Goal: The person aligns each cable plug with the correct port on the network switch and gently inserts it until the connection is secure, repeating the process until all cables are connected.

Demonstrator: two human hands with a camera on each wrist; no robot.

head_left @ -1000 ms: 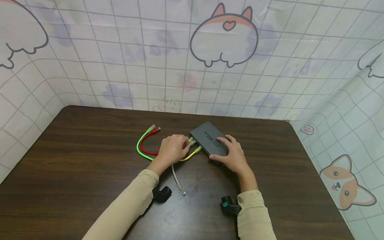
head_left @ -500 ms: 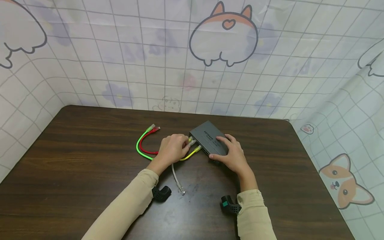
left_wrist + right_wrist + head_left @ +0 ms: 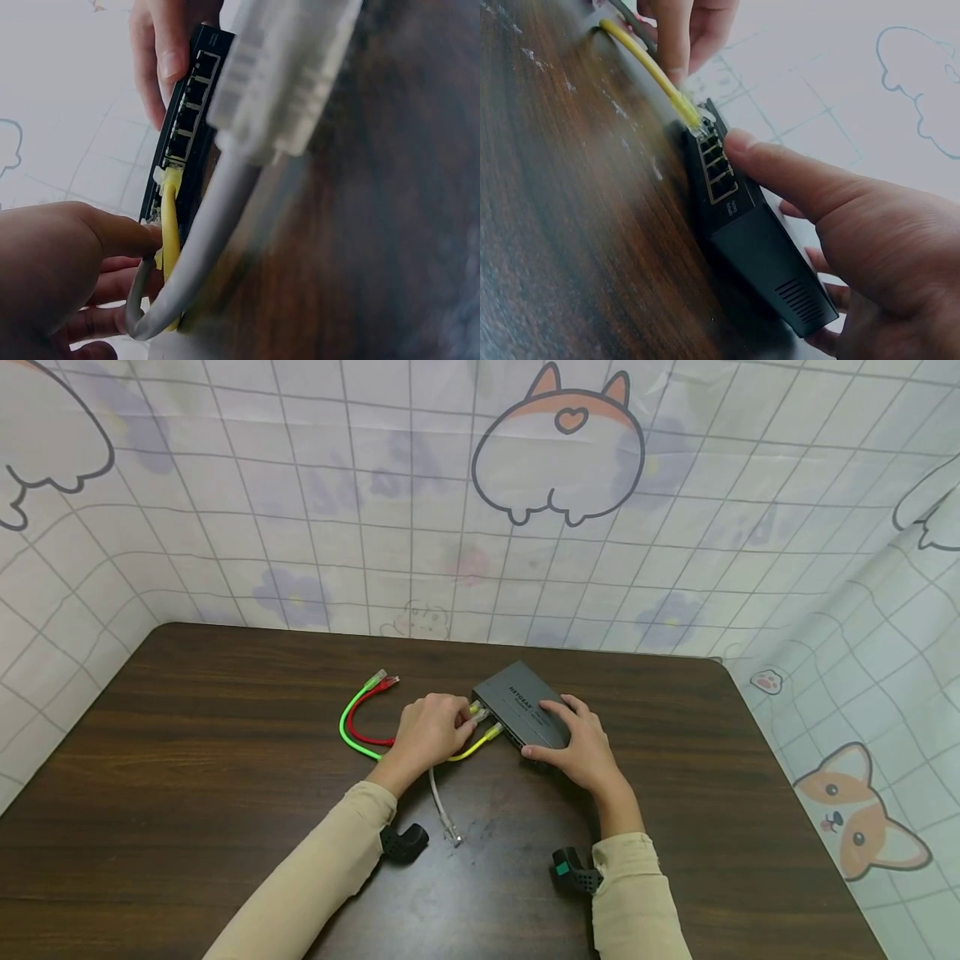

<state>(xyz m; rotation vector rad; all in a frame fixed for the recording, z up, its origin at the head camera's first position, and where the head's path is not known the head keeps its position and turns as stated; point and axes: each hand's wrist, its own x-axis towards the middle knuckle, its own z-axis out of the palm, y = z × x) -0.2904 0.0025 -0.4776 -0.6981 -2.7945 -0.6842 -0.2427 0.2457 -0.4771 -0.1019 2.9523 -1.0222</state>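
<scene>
A dark grey network switch [image 3: 510, 695] lies on the table, its row of ports facing left. My right hand [image 3: 585, 747] grips its near right part, thumb on the port-side edge and fingers over the top. A yellow network cable [image 3: 641, 56] is plugged into one port, with several open ports beside it in the right wrist view. At the switch's far left ports, my left hand [image 3: 431, 727] pinches the plug end of a grey network cable [image 3: 210, 232]. That cable loops back under the hand, and its free clear plug [image 3: 452, 835] lies toward the front.
Left of the hands, a green network cable [image 3: 343, 727] and a red network cable [image 3: 353, 727] curve side by side on the dark wooden table [image 3: 225, 743]. A patterned cloth [image 3: 420, 552] hangs behind the table. Black wrist cameras [image 3: 405, 845] sit below both hands.
</scene>
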